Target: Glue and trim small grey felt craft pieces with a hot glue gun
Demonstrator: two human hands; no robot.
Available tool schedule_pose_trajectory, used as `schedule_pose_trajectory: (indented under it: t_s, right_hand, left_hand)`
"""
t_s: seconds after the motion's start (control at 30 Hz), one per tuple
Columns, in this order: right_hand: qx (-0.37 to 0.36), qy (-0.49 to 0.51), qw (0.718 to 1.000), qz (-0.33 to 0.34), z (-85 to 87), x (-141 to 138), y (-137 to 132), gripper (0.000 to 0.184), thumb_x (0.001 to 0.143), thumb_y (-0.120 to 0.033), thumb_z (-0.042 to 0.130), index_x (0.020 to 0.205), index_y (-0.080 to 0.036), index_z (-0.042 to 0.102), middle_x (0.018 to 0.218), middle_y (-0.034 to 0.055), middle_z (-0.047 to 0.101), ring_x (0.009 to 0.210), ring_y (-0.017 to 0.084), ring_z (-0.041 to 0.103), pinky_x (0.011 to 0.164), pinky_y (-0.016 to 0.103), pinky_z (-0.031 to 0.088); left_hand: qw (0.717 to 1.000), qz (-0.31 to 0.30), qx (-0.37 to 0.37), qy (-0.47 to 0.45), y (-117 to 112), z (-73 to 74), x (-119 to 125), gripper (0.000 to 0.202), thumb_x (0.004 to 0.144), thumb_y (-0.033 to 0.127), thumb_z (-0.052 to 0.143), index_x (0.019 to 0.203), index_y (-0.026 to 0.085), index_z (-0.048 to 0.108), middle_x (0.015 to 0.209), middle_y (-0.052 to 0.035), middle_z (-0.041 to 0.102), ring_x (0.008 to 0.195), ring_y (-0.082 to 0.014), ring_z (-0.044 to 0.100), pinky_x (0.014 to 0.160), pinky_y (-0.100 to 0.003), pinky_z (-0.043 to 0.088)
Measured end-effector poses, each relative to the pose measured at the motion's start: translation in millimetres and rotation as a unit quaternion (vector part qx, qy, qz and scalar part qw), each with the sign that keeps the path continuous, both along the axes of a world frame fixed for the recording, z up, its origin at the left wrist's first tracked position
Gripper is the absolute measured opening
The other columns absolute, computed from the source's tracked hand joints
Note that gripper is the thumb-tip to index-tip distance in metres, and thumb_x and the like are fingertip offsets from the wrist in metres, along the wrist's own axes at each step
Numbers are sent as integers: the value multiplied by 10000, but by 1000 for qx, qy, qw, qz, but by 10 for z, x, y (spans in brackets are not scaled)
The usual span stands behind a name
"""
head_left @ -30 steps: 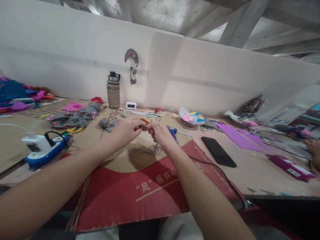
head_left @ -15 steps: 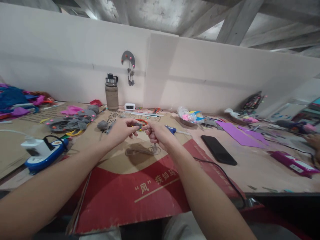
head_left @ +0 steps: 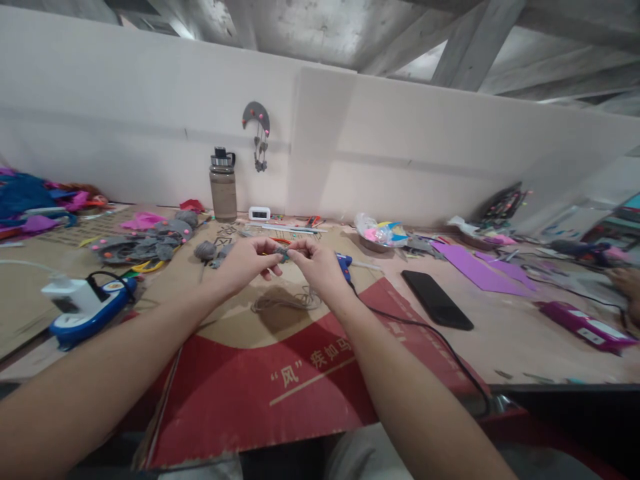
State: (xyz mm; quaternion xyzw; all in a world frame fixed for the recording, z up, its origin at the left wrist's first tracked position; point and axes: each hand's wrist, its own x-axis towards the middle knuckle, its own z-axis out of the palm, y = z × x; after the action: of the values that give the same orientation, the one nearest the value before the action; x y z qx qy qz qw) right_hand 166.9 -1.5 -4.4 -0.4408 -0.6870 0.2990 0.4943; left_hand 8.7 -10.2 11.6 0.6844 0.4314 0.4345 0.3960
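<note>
My left hand (head_left: 253, 262) and my right hand (head_left: 314, 263) meet fingertip to fingertip above the cardboard. Both pinch a small grey piece (head_left: 283, 253), which looks like felt; fingers hide most of it. Beneath them a loose bundle of thin grey cord (head_left: 285, 301) lies on the cardboard (head_left: 230, 393), which is red at the front and brown further back. Just beyond my right hand sits a blue glue gun (head_left: 344, 264), partly covered by that hand. A ball of grey yarn (head_left: 205, 251) rests left of my left hand.
Grey felt pieces with pink dots (head_left: 143, 245) and a blue power strip (head_left: 95, 313) are on the left. A water bottle (head_left: 223, 187) stands at the wall. To the right are a black phone (head_left: 437, 299), purple sheets (head_left: 475, 268), a magenta box (head_left: 587, 327) and another person's hand (head_left: 625, 287).
My right hand has turned and its fingers have come up to the grey piece at the left fingertips. My left hand has hardly moved.
</note>
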Motion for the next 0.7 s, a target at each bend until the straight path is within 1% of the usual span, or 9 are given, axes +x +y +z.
schedule_pose_trajectory:
  t_s: [0.13, 0.27, 0.37, 0.47, 0.6, 0.7]
  right_hand:
    - [8, -19, 1000, -8, -11, 0, 8, 191, 746, -348, 522, 744, -168, 584, 608, -28, 541, 542, 91, 444, 540, 222, 327]
    - [4, -46, 999, -22, -20, -12, 16, 174, 735, -336, 528, 715, -168, 567, 586, -36, 506, 525, 87, 418, 530, 220, 318]
    - [-17, -18, 1000, 14, -20, -19, 29, 206, 763, -369, 496, 730, -176, 557, 596, -39, 496, 522, 85, 414, 535, 219, 333]
    - [-35, 11, 998, 48, -25, -15, 45, 242, 786, -408, 460, 782, -187, 559, 629, -38, 503, 527, 83, 414, 542, 216, 349]
    - [-33, 19, 998, 53, -46, -16, 48, 222, 781, -391, 471, 814, -186, 551, 678, -29, 522, 548, 82, 416, 539, 209, 350]
    - [-16, 2, 999, 37, -48, -21, 27, 181, 769, -355, 484, 782, -182, 535, 644, -37, 505, 547, 84, 410, 526, 208, 334]
  left_hand:
    - [1000, -12, -13, 5, -33, 11, 18, 206, 700, 285, 633, 835, 131, 617, 648, -32, 636, 562, -126, 616, 478, -215, 488]
    - [998, -30, -52, -7, -20, -1, 23, 233, 709, 328, 628, 836, 133, 616, 667, -45, 647, 582, -151, 643, 462, -223, 493]
    - [997, -8, -68, -22, 9, -12, 11, 233, 708, 346, 634, 796, 132, 607, 619, -39, 632, 546, -145, 636, 396, -187, 436]
    - [997, 9, -66, -46, 26, -15, -2, 217, 710, 339, 638, 767, 136, 591, 592, -32, 622, 517, -124, 619, 380, -168, 403]
    - [995, 5, -72, -66, 25, -24, 7, 208, 711, 321, 640, 783, 137, 577, 604, -25, 614, 521, -124, 621, 405, -181, 432]
    - [997, -2, -62, -53, 0, -24, 29, 210, 710, 318, 634, 807, 140, 577, 650, -30, 621, 566, -141, 640, 432, -199, 464]
